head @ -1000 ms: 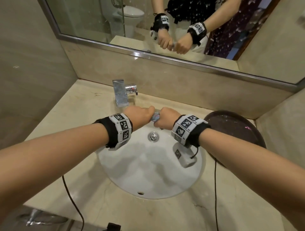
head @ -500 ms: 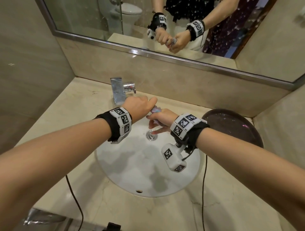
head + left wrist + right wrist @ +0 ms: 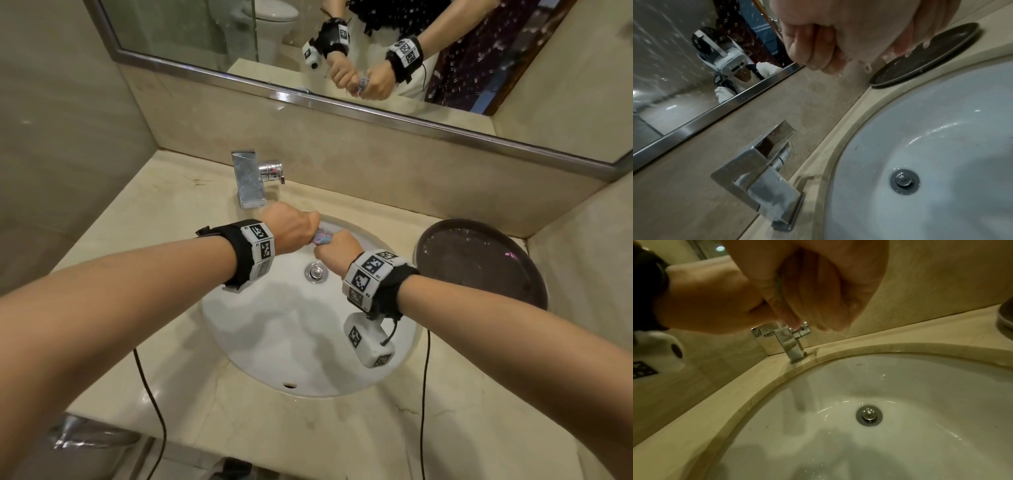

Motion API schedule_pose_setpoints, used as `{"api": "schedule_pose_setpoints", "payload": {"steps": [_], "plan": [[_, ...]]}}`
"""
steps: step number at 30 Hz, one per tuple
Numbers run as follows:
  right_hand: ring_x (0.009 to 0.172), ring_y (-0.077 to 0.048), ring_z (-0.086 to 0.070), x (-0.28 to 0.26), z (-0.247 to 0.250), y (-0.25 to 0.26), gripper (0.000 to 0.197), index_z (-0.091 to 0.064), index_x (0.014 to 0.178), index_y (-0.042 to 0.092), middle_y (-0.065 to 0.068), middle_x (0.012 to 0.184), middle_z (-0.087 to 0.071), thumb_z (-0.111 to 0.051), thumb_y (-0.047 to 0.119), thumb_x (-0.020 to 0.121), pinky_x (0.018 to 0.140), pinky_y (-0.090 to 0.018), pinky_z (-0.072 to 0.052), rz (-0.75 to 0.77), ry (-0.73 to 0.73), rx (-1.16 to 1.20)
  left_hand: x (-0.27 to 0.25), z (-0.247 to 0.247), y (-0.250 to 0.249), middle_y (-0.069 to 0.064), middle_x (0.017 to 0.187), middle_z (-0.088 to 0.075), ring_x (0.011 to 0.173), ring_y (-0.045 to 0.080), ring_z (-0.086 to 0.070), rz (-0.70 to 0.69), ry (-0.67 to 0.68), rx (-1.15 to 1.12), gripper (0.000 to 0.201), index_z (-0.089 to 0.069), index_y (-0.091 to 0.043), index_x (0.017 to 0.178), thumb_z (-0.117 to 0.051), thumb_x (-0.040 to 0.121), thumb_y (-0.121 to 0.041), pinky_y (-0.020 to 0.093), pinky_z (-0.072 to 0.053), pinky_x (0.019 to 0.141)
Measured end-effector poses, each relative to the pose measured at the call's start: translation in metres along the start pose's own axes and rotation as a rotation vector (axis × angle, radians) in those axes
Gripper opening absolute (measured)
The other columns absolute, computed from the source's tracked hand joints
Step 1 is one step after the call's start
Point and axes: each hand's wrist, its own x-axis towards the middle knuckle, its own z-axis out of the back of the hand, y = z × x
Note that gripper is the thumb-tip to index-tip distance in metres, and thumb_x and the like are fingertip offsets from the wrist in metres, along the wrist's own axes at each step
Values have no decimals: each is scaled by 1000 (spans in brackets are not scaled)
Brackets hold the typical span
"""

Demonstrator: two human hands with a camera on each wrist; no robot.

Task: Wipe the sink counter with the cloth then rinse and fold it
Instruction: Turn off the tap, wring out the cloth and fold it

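Observation:
A small twisted cloth (image 3: 322, 237), pale with pink and blue, shows only as a short roll between my two fists above the back of the white sink basin (image 3: 274, 342). My left hand (image 3: 291, 229) grips its left end, fingers curled tight (image 3: 812, 48). My right hand (image 3: 337, 250) grips the right end, also a closed fist (image 3: 818, 293). Most of the cloth is hidden inside both hands. Water drips from the left fist. The beige stone counter (image 3: 137, 246) surrounds the basin.
A chrome square tap (image 3: 250, 181) stands just behind my left hand, with no water running. A dark round tray (image 3: 479, 260) lies on the counter at the right. The drain plug (image 3: 317, 272) sits below my hands. A mirror (image 3: 308, 41) and back wall close the far side.
My right hand, which had loosened half a second ago, has closed into a fist on the cloth again. Both fists have rotated and stay close together over the basin.

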Motion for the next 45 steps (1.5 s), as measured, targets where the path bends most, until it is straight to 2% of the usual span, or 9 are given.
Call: {"api": "schedule_pose_setpoints", "payload": {"steps": [5, 9, 12, 20, 24, 28, 32, 38, 45], "plan": [[79, -29, -53, 0, 3, -10, 20, -50, 66, 9, -6, 68, -50, -52, 13, 86, 58, -28, -37, 66, 13, -161, -2, -3, -6, 8, 91, -66, 66, 25, -55, 28, -2, -12, 21, -43, -4, 109, -31, 99, -19, 27, -35, 54], [100, -26, -59, 0, 20, -14, 35, -56, 110, 7, -8, 106, -64, -67, 24, 82, 83, -22, -48, 233, 44, -256, -4, -4, -6, 7, 113, -62, 95, 28, -63, 147, 16, -337, 35, -43, -12, 118, -48, 92, -34, 33, -42, 65], [87, -17, -53, -5, 33, -14, 34, -49, 104, 11, -2, 99, -59, -72, 17, 80, 56, 3, -36, 324, 40, -157, -11, -6, 0, 9, 113, -62, 96, 26, -59, 236, 34, -708, 38, -49, -11, 115, -61, 86, -33, 31, -44, 75], [90, -24, -62, -8, 25, 2, 21, -68, 105, 9, -12, 100, -70, -66, 15, 84, 84, -37, -53, 537, -20, 65, -60, -17, 10, 2, 85, -59, 65, 10, -55, 655, -22, -1503, 33, -41, -21, 87, -73, 78, -18, 21, -44, 54], [83, -19, -60, -16, 2, 20, 17, -70, 99, 8, -6, 87, -66, -66, 16, 85, 76, -32, -54, 589, 15, 146, -95, -23, 10, 13, 100, -59, 81, 17, -53, 679, -31, -1414, 34, -47, -16, 92, -76, 75, -22, 25, -43, 64], [67, -16, -58, -26, -23, 44, 15, -68, 94, 6, -8, 83, -64, -66, 18, 86, 55, -18, -45, 619, 56, 183, -129, -31, 7, 6, 109, -55, 100, 16, -52, 720, -363, -1245, 47, -53, -9, 107, -79, 71, -23, 25, -41, 82], [53, -12, -54, -32, -49, 73, 27, -51, 64, 15, -7, 69, -58, -69, 24, 82, 43, -14, -45, 608, 24, 197, -157, -41, 22, 6, 92, -61, 88, 18, -58, 681, -389, -1415, 21, -58, -12, 90, -74, 77, -17, 30, -48, 79], [57, -22, -58, -39, -102, 118, 36, -43, 61, 16, -11, 66, -58, -62, 30, 88, 51, -31, -48, 587, 61, 239, -202, -59, 56, -3, 62, -61, 49, -8, -57, 762, -486, -1569, 26, -48, -18, 69, -57, 89, -5, 9, -45, 56], [64, -21, -47, -36, -151, 152, 45, -44, 58, 17, 2, 56, -47, -57, 51, 85, 60, -28, -34, 547, 41, -98, -251, -79, 106, 7, 75, -52, 64, 9, -49, 879, -613, -1573, 30, -42, -20, 69, -49, 92, -1, 21, -43, 62]]}}
